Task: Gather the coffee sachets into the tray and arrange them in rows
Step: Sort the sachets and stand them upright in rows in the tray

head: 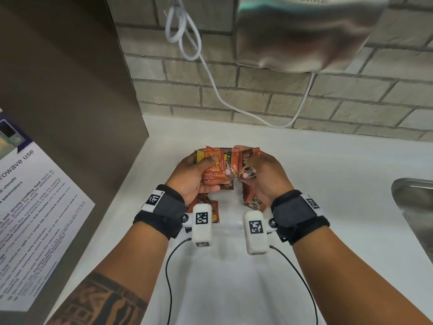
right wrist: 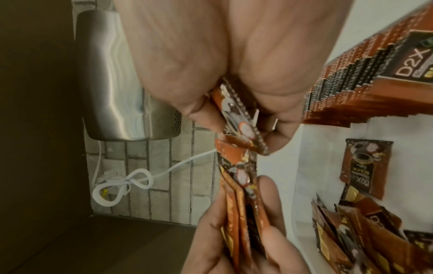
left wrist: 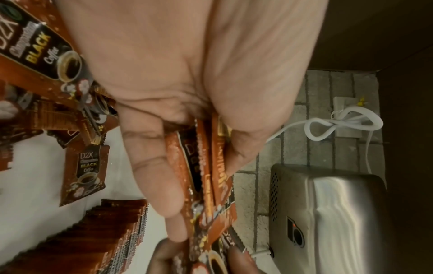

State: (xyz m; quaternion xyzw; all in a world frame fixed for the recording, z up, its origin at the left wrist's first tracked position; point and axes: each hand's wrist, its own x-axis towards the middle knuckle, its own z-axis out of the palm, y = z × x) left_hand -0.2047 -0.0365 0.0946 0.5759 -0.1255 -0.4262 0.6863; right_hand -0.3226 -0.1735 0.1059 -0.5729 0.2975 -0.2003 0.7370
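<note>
— Left hand (head: 195,174) status?
— Gripping a fanned bunch of sachets (head: 216,168), thumb across the front, fingers curled behind. Held up above the counter (head: 328,195), not resting on it.
— Right hand (head: 264,177)?
— Pinching one sachet (head: 248,166) btwn thumb and fingertips, right beside the left bunch, edges touching or nearly. Print reads "D2X", coffee cup pic on it.
— Rest of the sachets?
— Right under the hands. Left wrist cam shows a long row standing on edge (left wrist: 112,239), packed tight, plus one lying flat face-up (left wrist: 85,176) on a white surface, and a loose jumble (left wrist: 77,103) nearer the wrist. Right wrist cam shows the same: row (right wrist: 365,77), flat single (right wrist: 365,166), messy clump (right wrist: 365,233).
— Tray?
— Surface under them is white like the counter; a faint raised edge (head: 230,223) shows btwn the wrist cams in the head view. Can't tell for sure it's the tray rim.
— Around that?
— Steel hand dryer (head: 302,31) on the brick wall, white cable (head: 210,73) looped and hanging. Steel sink (head: 414,207) at right edge. Brown cabinet side at left w/ a microwave-use notice (head: 35,207).
</note>
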